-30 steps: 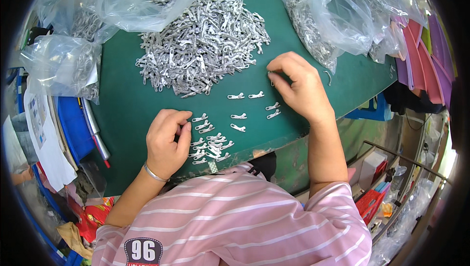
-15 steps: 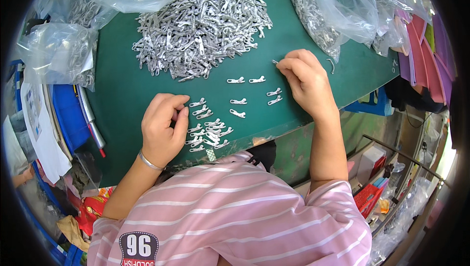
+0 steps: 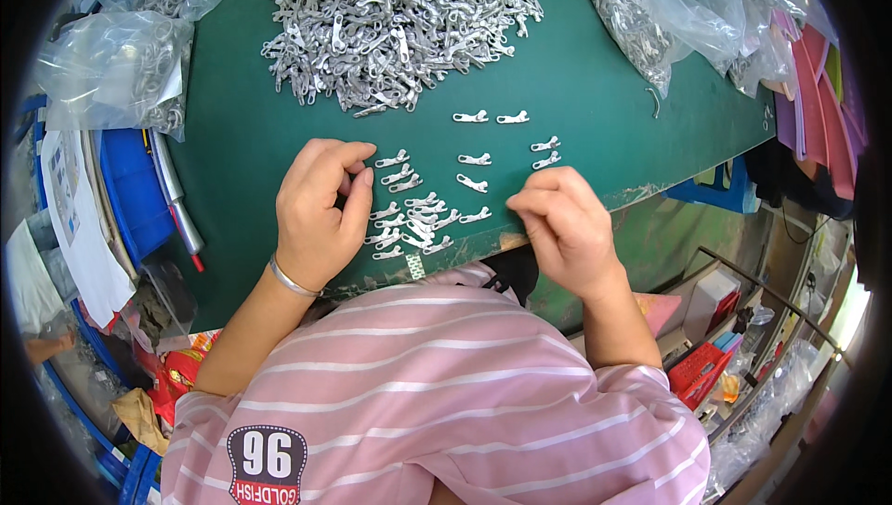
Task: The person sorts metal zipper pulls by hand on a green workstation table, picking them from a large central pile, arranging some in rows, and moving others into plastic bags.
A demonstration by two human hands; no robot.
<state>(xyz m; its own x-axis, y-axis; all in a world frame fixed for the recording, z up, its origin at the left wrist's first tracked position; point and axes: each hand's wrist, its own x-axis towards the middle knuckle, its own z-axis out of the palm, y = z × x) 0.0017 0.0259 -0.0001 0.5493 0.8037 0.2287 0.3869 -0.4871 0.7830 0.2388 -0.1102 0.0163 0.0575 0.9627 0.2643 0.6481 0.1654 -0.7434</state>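
My left hand [image 3: 323,206] rests loosely curled on the green table, its thumb and index finger slightly apart and nothing visible between them. Beside it lies a cluster of small silver metal hook parts [image 3: 423,214], each with a slotted end, some overlapping. My right hand [image 3: 565,226] hovers near the table's front edge, thumb and index pressed together with no part showing between them. A single hook part [image 3: 475,215] lies between this hand and the cluster. Farther out, several more lie spaced in pairs, including an upper pair [image 3: 491,118] and a right pair [image 3: 545,153].
A large heap of the same silver parts [image 3: 400,26] covers the far middle of the table [image 3: 232,170]. Clear plastic bags of metal pieces stand at far left [image 3: 121,64] and far right [image 3: 641,13]. Papers [image 3: 79,217] and a blue folder [image 3: 135,194] are at left.
My right hand has come down toward the table's front edge, and the small part it pinched is out of its fingers. A hook part now lies right of the cluster. The view has shifted.
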